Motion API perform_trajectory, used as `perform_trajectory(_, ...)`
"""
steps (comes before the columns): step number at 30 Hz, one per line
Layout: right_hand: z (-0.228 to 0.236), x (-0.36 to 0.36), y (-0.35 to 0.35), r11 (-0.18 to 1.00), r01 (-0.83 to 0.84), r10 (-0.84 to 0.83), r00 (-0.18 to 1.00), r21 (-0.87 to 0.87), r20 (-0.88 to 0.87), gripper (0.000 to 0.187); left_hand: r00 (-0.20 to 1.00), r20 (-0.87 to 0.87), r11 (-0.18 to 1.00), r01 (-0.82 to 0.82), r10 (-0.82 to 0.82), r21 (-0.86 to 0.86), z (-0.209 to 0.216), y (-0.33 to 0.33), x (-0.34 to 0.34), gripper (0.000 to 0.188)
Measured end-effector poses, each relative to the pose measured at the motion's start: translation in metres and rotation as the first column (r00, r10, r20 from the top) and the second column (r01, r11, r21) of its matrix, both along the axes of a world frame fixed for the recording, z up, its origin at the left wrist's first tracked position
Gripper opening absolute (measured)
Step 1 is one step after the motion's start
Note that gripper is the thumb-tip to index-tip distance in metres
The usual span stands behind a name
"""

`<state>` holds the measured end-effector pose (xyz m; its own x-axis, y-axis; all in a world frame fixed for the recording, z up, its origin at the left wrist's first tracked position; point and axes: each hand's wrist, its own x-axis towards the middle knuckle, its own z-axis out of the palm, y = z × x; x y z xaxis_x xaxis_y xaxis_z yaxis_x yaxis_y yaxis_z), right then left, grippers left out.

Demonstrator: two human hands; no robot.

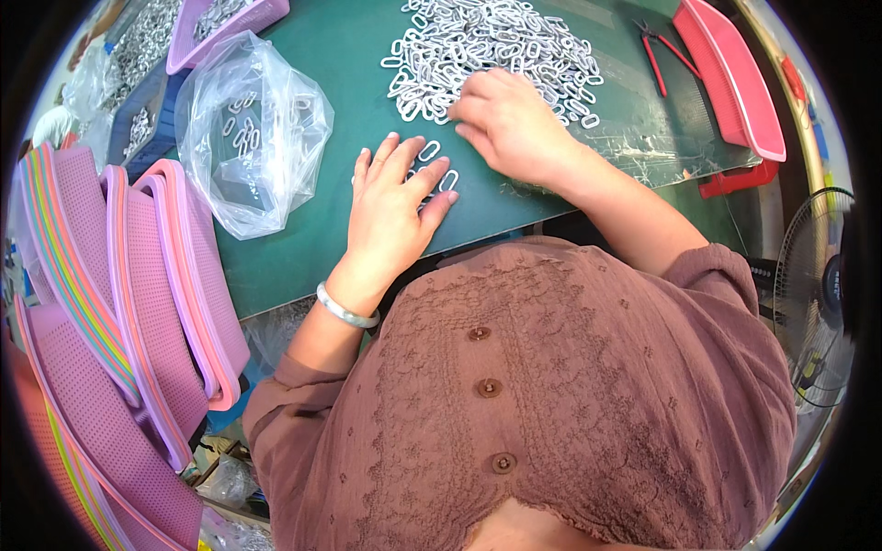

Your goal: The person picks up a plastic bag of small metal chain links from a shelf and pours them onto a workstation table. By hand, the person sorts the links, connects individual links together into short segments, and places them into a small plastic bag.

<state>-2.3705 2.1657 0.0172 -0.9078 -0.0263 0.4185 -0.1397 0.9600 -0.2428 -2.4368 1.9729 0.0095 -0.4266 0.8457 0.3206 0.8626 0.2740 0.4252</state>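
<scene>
A heap of small silvery oval chain links [496,46] lies on the green tabletop. My right hand [514,124] is at the heap's near edge, fingers curled down and closed; whatever is between the fingertips is hidden. To its left, my left hand [390,202] lies palm down with fingers spread, nearer to me. Several loose oval links [448,181] lie under and beside its fingers, partly covered by them. A clear plastic bag [285,174] with some links inside stands left of this hand.
Stacked purple and pink perforated baskets [147,248] crowd the left side. A lilac tray [266,14] and a blue bin [165,119] hold metal pieces. Red-handled pliers [654,66] and a pink basket [726,83] are at the right; a fan [808,294] stands beyond the table edge.
</scene>
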Motion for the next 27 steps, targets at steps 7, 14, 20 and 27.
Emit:
perform_trajectory(7,-0.002,-0.014,0.004,0.998,0.053,-0.053,0.999,0.027,-0.014,0.01,1.0,-0.02,0.996,-0.004,0.006,0.084,-0.007,-0.011,-0.003,0.022)
perform_trajectory(14,0.014,-0.015,-0.004,0.999,-0.023,0.022,0.999,-0.029,-0.039,0.008,0.992,-0.095,0.994,0.077,-0.085,-0.083,0.004,-0.003,-0.005,0.054)
perform_trajectory(20,0.014,-0.007,-0.008,0.996,-0.089,0.088,0.996,0.02,0.02,0.005,0.996,0.002,0.994,0.093,-0.093,0.052,-0.002,-0.012,-0.005,0.032)
perform_trajectory(27,0.017,0.005,-0.012,0.986,-0.166,0.167,0.986,0.034,-0.016,0.005,0.999,0.0,0.998,0.033,-0.033,0.056,-0.008,-0.015,-0.004,0.033)
